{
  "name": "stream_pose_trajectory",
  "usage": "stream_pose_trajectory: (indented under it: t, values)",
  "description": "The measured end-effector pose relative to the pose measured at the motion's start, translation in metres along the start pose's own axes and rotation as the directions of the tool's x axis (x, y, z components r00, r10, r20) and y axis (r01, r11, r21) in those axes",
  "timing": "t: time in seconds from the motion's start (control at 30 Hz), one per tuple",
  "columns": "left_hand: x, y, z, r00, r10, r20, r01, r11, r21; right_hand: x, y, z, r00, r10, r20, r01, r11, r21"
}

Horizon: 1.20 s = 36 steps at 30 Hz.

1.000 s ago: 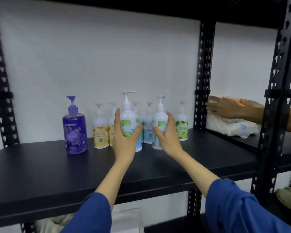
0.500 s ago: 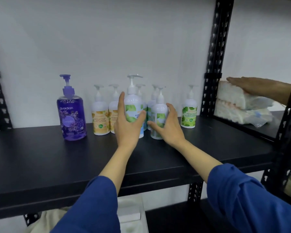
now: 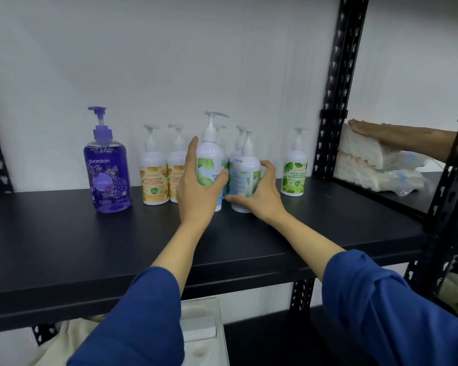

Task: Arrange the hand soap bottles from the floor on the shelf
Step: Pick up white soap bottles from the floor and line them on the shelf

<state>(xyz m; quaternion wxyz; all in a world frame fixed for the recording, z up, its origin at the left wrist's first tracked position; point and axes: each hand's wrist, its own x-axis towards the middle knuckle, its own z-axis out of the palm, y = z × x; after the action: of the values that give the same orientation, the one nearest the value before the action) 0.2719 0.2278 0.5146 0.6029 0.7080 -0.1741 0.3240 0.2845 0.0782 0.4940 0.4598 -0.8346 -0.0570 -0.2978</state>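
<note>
Shelf (image 3: pixel 64 233): left hand (image 3: pixel 196 191) grips tall bottle (image 3: pixel 212 165), right hand (image 3: pixel 259 196) small bottle (image 3: pixel 245 180); both since nudged rearward, nearly aligned.

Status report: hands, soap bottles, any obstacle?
Left hand grips tall white pump bottle. Right hand grips smaller white bottle. Both upright on black shelf. No obstacle.

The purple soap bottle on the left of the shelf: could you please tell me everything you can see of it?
The purple soap bottle is clear plastic filled with violet liquid, topped by a lilac pump whose spout points left. Its label reads "guardian" above a lavender picture. It stands upright on the black shelf, at the left end of the row, apart from the nearest yellow-labelled bottle. Neither hand touches it.
</note>
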Motion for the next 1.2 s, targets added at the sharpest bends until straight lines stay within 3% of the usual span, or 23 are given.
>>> stream_pose_trajectory:
  t: [0.43, 0.63, 0.83, 1.03, 1.2]
  values:
    - [0.001, -0.001, -0.001, 0.999, 0.016, -0.038, -0.016, 1.000, -0.009, 0.005, 0.004, -0.005, 0.995, 0.059, 0.076, -0.067, 0.991, 0.114]
    - [0.001, -0.003, -0.001, 0.999, 0.017, -0.038, -0.018, 1.000, -0.012, 0.003, 0.005, -0.006, 0.999, 0.044, -0.014, -0.042, 0.991, 0.131]
    - [0.001, -0.004, -0.002, 0.999, 0.019, -0.039, -0.019, 1.000, -0.002, 0.000, 0.005, -0.010, 0.989, -0.037, 0.141, 0.015, 0.988, 0.156]
    - [0.001, -0.004, -0.002, 0.999, 0.032, -0.033, -0.031, 0.999, 0.026, -0.004, -0.001, -0.008, 0.997, -0.054, 0.060, 0.047, 0.993, 0.110]
    - [0.002, -0.005, -0.002, 0.999, 0.024, -0.039, -0.023, 1.000, 0.010, -0.001, 0.002, -0.011, 0.981, -0.072, 0.178, 0.041, 0.984, 0.171]
